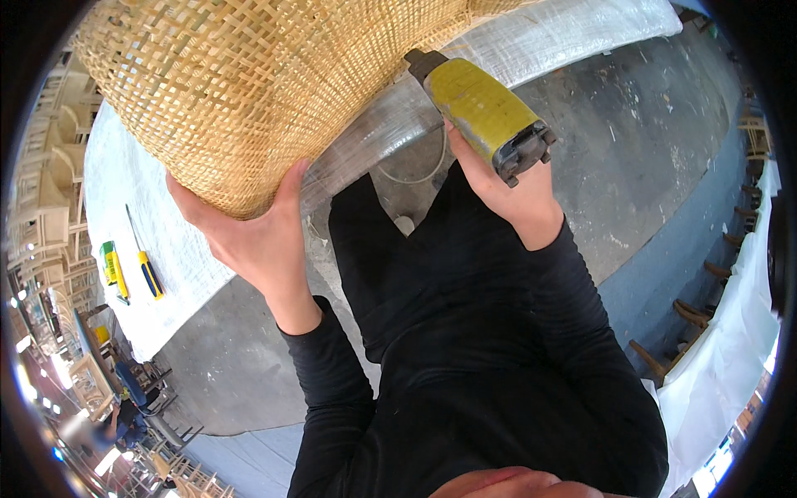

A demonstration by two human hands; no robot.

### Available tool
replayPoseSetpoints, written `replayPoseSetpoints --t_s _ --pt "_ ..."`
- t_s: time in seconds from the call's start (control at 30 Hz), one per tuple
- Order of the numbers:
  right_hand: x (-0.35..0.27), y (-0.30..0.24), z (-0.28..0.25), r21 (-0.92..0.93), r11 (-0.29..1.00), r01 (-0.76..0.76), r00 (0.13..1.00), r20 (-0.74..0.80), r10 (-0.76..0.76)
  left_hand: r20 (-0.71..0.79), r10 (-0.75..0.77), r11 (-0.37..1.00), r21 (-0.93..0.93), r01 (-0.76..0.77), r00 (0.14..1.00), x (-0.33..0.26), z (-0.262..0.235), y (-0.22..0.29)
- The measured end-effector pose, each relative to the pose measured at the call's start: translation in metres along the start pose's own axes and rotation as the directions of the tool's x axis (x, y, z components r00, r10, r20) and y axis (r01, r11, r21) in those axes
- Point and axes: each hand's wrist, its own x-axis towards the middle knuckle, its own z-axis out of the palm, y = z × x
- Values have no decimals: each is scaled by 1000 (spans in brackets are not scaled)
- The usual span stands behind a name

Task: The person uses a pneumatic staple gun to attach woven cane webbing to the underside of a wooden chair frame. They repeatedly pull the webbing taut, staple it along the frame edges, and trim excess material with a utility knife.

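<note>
A large woven cane piece [241, 91] fills the upper left, curved and resting on a table [124, 199] covered in clear plastic. My left hand [249, 241] grips its rounded near corner, the thumb on one side and the fingers on the other. In my right hand [519, 195] is a yellow-and-black staple gun [481, 100]. Its dark nose points up and left, against or very close to the cane's near edge; I cannot tell if they touch. The gun's body hides most of my right fingers.
On the table's left lie a blue-and-yellow-handled screwdriver [149, 276] and a yellow-green cutter knife [111, 266]. A thin hose [419, 180] curves over the concrete floor [647, 124]. Wooden chair frames [58, 216] stand at far left; white sheeting [714, 415] and wooden legs line the right.
</note>
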Motion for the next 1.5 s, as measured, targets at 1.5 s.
replayPoseSetpoints --t_s 1.5 --pt "-2 -13 9 -39 997 61 998 15 -60 24 27 999 -28 -26 999 1 -4 3"
